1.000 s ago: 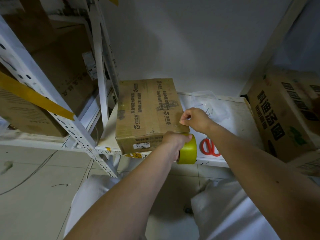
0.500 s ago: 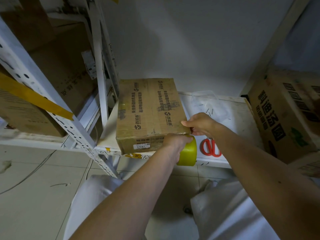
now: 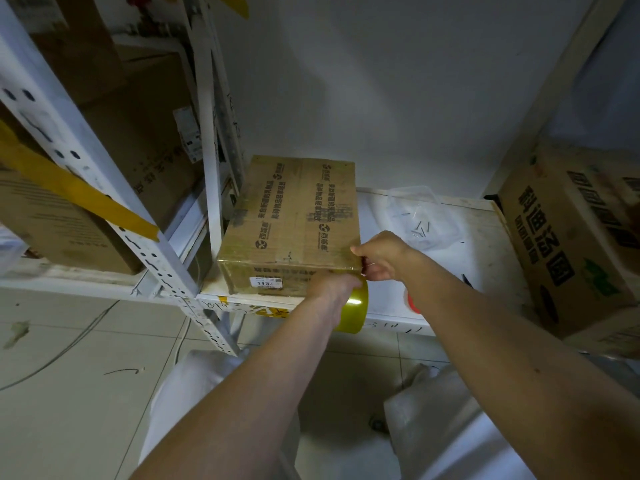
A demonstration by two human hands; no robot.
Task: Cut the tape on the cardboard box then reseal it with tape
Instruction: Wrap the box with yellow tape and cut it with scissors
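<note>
A brown cardboard box (image 3: 294,216) with printed text lies on a white shelf board (image 3: 485,258), its near face at the shelf's front edge. My left hand (image 3: 332,289) grips a yellow tape roll (image 3: 356,306) in front of the box's near right corner. Just above the roll, my right hand (image 3: 384,258) is at that same corner. Its thumb lies on the top edge and its curled fingers pinch the tape strip against the box's right side. Only a sliver of the red scissors (image 3: 412,303) shows behind my right forearm.
A clear plastic tub (image 3: 419,216) with small nails sits behind my right hand. A large printed carton (image 3: 568,244) stands at the right. White perforated shelf uprights (image 3: 104,188) and more cartons (image 3: 138,133) fill the left. The tiled floor lies below.
My right hand has slid along the box's right edge toward me, down to the near corner. The left hand and tape roll have stayed at the front corner.
</note>
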